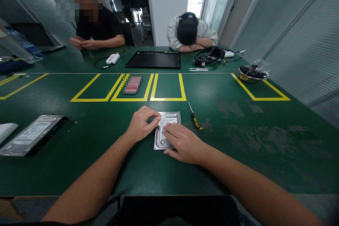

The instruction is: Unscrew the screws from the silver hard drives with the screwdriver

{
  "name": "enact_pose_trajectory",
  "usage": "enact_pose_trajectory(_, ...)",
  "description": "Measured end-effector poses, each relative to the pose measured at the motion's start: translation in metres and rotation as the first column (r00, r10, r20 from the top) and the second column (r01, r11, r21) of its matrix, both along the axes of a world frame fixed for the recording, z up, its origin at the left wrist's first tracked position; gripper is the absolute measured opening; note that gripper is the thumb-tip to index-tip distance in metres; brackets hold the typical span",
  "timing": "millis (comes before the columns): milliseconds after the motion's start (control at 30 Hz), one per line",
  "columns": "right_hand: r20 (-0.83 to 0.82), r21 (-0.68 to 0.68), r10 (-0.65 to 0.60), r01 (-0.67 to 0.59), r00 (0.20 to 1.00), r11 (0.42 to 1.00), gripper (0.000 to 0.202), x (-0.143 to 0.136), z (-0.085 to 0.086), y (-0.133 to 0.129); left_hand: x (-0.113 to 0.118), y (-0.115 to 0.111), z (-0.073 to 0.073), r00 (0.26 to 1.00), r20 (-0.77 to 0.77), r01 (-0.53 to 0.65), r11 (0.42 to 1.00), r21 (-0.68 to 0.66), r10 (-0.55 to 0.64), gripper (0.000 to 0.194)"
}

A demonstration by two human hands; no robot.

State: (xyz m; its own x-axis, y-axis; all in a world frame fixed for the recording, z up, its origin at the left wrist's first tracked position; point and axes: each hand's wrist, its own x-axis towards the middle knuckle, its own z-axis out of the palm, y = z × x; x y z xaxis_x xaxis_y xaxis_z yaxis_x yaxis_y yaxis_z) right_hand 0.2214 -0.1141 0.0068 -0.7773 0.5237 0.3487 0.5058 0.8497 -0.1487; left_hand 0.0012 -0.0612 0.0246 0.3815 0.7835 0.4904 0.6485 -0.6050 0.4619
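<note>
A silver hard drive (170, 117) with a white label lies flat on the green table in front of me. Over its upper left edge, my left hand (142, 123) has thumb and forefinger brought together in a pinch; whatever is between the fingertips is too small to make out. My right hand (184, 142) rests across the drive's lower right part with its fingers stretched out, covering some of the label. Just right of the drive is a screwdriver (195, 120) with a yellow and black handle, its shaft pointing away from me.
Another hard drive (34, 133) lies at the left. Yellow tape outlines (168, 99) cross the table, one holding a blurred reddish item (132, 85). Farther back are a dark flat panel (153, 60), a metal bowl (253, 75) of dark items and two people.
</note>
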Motion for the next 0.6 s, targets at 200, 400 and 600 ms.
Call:
enact_pose_trajectory(200, 0.063, 0.051, -0.019, 0.016, 0.998, 0.999, 0.056, -0.001, -0.002, 0.000, -0.009, 0.007, -0.003, 0.996, 0.009, 0.088, 0.981, -0.171, -0.088, 0.015)
enact_pose_trajectory(400, 0.062, 0.032, -0.018, 0.016, 0.998, 0.999, 0.057, 0.000, -0.001, 0.000, -0.016, 0.010, -0.003, 0.981, -0.005, 0.187, 0.940, -0.285, -0.196, 0.014)
enact_pose_trajectory(600, 0.045, 0.025, -0.023, 0.022, 0.999, 0.999, 0.057, 0.002, -0.002, 0.001, -0.016, 0.010, -0.005, 0.972, 0.038, 0.231, 0.906, -0.355, -0.233, 0.011)
